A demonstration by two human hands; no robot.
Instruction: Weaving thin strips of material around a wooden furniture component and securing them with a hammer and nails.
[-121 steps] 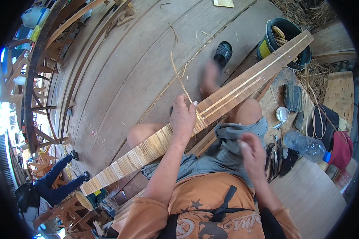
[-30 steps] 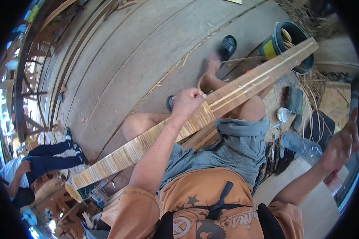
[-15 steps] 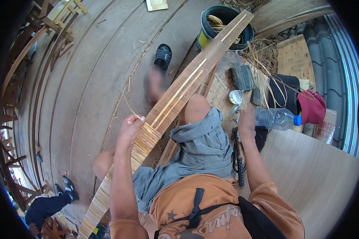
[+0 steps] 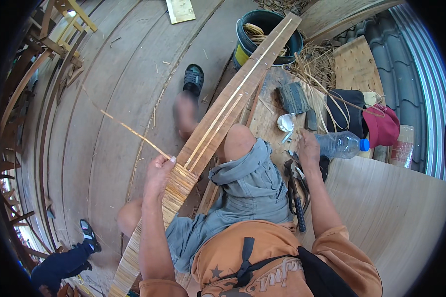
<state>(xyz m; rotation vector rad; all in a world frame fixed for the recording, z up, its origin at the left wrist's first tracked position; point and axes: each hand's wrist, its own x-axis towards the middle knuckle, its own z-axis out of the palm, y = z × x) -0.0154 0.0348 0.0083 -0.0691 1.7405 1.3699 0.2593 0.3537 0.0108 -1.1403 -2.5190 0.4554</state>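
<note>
A long tapered wooden board lies slantwise across my lap, with pale strips running along its upper part. Woven or wrapped strips cover its lower part. My left hand is closed at the left edge of this wrapping, pinching a thin cane strip that sticks out to the upper left. My right hand is low over the wooden bench, beside a clear plastic bottle with a blue cap. Its fingers point away from me and are partly hidden; whether they hold anything is unclear.
A dark-handled tool lies beside my right thigh. On the bench are a dark block and a small white container. A bucket with coiled strips stands beyond. A red cap lies right. Another person's leg shows lower left.
The cane strip now stretches out long to the upper left, where it was a short curved end. My right hand has shifted slightly toward me. The whole view has shifted a little.
</note>
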